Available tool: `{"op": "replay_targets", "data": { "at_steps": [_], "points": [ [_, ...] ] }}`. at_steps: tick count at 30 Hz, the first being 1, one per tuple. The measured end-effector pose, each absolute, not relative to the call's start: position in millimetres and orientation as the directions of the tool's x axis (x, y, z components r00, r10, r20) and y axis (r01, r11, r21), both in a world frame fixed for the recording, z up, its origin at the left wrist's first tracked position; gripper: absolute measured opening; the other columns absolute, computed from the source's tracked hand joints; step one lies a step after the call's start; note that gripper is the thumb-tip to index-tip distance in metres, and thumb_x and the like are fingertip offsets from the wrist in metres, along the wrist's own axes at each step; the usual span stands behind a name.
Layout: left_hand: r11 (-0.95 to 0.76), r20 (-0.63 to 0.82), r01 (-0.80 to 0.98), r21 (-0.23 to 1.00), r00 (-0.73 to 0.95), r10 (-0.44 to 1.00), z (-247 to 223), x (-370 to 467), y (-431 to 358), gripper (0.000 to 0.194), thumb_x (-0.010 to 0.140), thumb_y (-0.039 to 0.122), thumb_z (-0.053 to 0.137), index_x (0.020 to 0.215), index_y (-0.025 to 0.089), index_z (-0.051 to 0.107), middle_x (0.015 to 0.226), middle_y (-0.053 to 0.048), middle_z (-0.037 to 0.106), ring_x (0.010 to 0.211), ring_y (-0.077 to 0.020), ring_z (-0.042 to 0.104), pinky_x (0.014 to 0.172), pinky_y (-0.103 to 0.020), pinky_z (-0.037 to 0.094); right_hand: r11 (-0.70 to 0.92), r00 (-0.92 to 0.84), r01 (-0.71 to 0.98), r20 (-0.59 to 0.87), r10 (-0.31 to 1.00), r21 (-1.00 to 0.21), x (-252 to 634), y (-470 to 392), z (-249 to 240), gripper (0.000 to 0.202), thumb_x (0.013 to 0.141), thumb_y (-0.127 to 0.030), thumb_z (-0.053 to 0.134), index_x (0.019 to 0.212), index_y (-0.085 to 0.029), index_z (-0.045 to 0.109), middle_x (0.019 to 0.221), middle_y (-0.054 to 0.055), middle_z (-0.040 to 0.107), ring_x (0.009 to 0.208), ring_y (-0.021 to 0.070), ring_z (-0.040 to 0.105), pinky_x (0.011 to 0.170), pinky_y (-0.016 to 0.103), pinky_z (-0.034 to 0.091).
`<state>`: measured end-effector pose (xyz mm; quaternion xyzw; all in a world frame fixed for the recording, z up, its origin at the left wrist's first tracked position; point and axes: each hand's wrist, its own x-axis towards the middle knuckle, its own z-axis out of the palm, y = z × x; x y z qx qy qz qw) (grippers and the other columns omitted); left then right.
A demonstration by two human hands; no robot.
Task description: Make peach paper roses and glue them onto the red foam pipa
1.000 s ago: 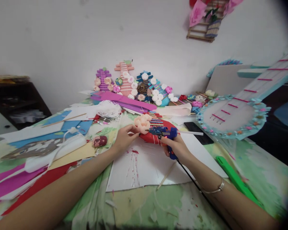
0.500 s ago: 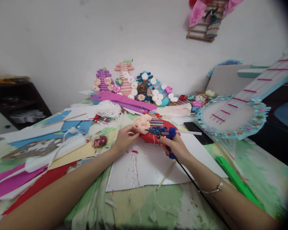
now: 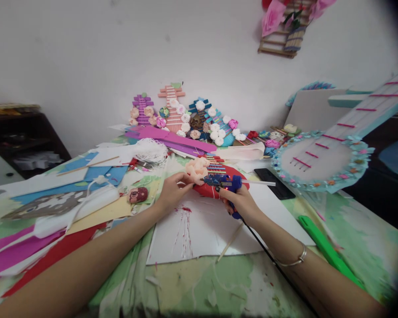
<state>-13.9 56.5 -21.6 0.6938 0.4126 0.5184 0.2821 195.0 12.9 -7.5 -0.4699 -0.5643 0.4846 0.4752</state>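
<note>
My right hand [image 3: 244, 202] is wrapped round a blue hot glue gun [image 3: 235, 182], which has a clear glue stick out of its back and a small red light lit. Its nozzle points left, at the lower edge of the peach paper flowers [image 3: 197, 169]. My left hand [image 3: 173, 191] pinches at the lower left of these flowers, its fingertips close to the nozzle. Underneath lies a red guitar-shaped craft piece [image 3: 234, 171] with coloured cross strips, partly hidden by the gun. It rests on a white board [image 3: 202, 234] marked with red glue strands.
Left are coloured sheets [image 3: 53, 240], a white power strip [image 3: 96, 203] and a bundle of white string [image 3: 149, 151]. A phone [image 3: 274, 183], a green cutter [image 3: 328, 249] and a large blue-trimmed banjo shape [image 3: 321, 163] are on the right. Flowered small guitars [image 3: 174, 108] lean against the wall.
The glue gun has shifted very slightly left, with its glue stick. My left hand stays at the peach flowers, almost unmoved.
</note>
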Motion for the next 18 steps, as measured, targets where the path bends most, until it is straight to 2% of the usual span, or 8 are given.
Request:
{"op": "replay_targets", "data": {
  "at_steps": [7, 18],
  "points": [
    [-0.507, 0.497, 0.280, 0.815, 0.112, 0.861, -21.3, -13.6, 56.0, 0.017, 0.071, 0.031, 0.068, 0.070, 0.015, 0.063, 0.071, -0.003, 0.066, 0.069, -0.0145, 0.060, 0.066, -0.026, 0.050, 0.098, -0.105, 0.065, 0.091, 0.990, -0.993, 194.2, 10.4, -6.0, 0.030, 0.071, -0.038, 0.066, 0.056, -0.017, 0.049, 0.040, -0.006, 0.046, 0.030, 0.0063, 0.040, 0.031, 0.019, 0.031],
    [-0.470, 0.470, 0.288, 0.834, 0.072, 0.880, -19.5, -7.9, 57.4, 0.021, 0.068, 0.034, 0.071, 0.067, 0.014, 0.063, 0.068, -0.003, 0.065, 0.065, -0.0144, 0.059, 0.064, -0.026, 0.049, 0.085, -0.103, 0.064, 0.078, 0.992, -0.994, 198.0, 9.5, -7.0, 0.025, 0.070, -0.037, 0.066, 0.062, -0.017, 0.053, 0.044, -0.005, 0.050, 0.030, 0.0073, 0.041, 0.031, 0.020, 0.031]
  ]
}}
